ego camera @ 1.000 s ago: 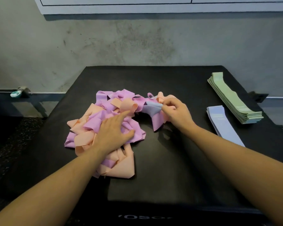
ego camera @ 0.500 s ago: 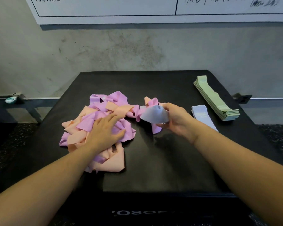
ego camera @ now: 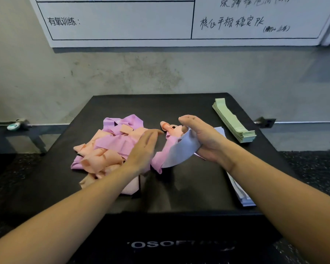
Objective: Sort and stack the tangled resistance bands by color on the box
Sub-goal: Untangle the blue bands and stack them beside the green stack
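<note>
Two hands: both over the black box (ego camera: 189, 187), forearms crossing its near edge.
Bare room: near middle of box top between the forearms.
Blue stack (ego camera: 242, 197): flat at right near edge, partly hidden under right forearm.
Left hand (ego camera: 145, 147): fingers straight, flat over the tangled pile (ego camera: 107, 147), left of blue band.
Right hand (ego camera: 204, 138): fingers curled round blue band (ego camera: 179, 151), lifted, just right of pile.
Green stack (ego camera: 234, 121): far right corner, apart.
</note>
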Action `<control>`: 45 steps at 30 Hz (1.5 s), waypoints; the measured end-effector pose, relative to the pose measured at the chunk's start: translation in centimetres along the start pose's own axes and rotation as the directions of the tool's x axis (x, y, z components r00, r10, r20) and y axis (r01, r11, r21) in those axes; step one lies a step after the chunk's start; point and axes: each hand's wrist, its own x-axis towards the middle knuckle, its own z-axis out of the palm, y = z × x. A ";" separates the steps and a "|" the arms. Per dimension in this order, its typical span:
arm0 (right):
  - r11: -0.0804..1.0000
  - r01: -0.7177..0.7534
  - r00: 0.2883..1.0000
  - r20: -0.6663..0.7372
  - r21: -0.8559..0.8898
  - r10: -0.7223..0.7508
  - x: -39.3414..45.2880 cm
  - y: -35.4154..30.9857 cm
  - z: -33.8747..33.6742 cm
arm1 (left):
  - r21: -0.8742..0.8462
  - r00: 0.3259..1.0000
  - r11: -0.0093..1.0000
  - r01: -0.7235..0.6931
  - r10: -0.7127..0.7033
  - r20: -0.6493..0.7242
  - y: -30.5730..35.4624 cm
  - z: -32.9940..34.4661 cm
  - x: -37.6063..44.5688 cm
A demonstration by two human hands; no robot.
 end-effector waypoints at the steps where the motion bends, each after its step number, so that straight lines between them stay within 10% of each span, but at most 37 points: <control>1: 1.000 0.017 1.000 0.004 0.006 -0.017 -0.5 -0.1 0.0 | -0.193 0.999 0.981 0.033 -0.027 0.033 0.9 0.6 -0.6; 6: 0.997 0.072 0.994 0.084 0.020 -0.074 -2.7 -0.8 0.3 | -0.285 0.968 0.958 -0.036 0.104 0.229 4.7 2.6 -3.1; 13: 0.971 0.169 0.985 0.061 -0.169 -0.161 -5.7 -2.0 0.1 | -0.079 0.989 0.995 -0.065 0.075 0.131 6.1 3.7 -4.0; 19: 0.618 0.308 0.935 0.111 -0.724 -0.336 -7.8 -1.7 -1.5 | 0.005 0.984 1.000 -0.013 0.012 0.177 7.6 3.6 -5.2; 29: 0.728 0.365 0.920 0.102 -0.580 -0.380 -12.3 -3.4 -2.7 | -0.121 0.989 0.993 0.016 0.001 0.146 11.6 2.7 -7.8; 36: 0.913 0.283 0.952 -0.027 -0.295 -0.304 -14.4 -5.0 -4.8 | -0.233 0.911 0.968 0.097 0.008 0.412 13.4 2.0 -9.7; 45: 0.970 0.155 0.980 -0.097 -0.186 -0.175 -15.7 -5.2 -6.7 | -0.281 0.953 0.958 0.061 0.028 0.302 14.4 2.9 -10.2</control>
